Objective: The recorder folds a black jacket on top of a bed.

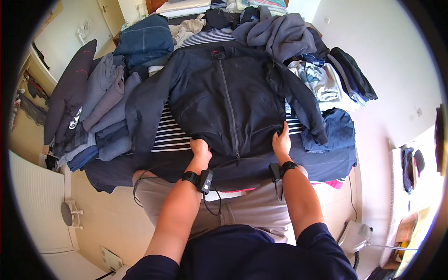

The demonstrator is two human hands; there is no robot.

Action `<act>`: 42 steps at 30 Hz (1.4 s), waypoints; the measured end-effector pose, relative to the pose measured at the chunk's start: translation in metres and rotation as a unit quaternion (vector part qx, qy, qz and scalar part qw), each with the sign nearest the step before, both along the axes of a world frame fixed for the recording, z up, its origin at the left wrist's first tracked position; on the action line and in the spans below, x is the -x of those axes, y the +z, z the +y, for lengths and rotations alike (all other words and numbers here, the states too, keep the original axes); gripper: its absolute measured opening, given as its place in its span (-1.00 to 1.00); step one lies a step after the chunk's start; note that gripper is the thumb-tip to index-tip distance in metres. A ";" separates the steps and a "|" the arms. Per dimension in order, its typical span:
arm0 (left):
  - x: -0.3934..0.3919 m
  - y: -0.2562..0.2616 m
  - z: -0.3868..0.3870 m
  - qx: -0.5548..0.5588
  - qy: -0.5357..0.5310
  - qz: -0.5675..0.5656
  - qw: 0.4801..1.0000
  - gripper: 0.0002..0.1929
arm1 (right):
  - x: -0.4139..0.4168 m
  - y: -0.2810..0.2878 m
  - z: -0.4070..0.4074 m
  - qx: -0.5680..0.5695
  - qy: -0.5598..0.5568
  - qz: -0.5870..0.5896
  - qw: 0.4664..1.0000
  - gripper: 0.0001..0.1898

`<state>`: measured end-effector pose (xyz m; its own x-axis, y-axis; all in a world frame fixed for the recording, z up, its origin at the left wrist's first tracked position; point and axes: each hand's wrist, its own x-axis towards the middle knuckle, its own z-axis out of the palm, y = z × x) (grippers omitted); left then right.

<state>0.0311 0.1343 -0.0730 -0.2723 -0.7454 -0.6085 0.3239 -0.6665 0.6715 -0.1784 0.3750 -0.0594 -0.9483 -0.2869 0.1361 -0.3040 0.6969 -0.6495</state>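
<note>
A dark zip-up jacket [206, 94] lies front up on the bed, its collar away from me and its zipper closed down the middle. Both sleeves spread outward, the left one bending down over the bed's near edge. My left hand [200, 147] is at the left part of the hem, its fingers hidden under the cloth. At the right part of the hem, my right hand [282, 142] has its thumb on top and its other fingers tucked beneath. Under the jacket shows a black-and-white striped sheet [171, 134]. Each wrist wears a strapped device with a cable.
Folded clothes [105, 87] are piled along the left side, with folded denim [145, 38] behind them. A crumpled grey garment [280, 35], a white printed garment [318, 82] and folded blue cloth [332, 129] lie on the right. A stool [68, 213] stands on the floor at left.
</note>
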 end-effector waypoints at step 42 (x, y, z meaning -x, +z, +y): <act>-0.200 0.097 -0.063 0.813 -0.448 -0.301 0.219 -0.89 | -0.044 0.076 0.052 -0.216 0.517 0.315 0.766 -0.50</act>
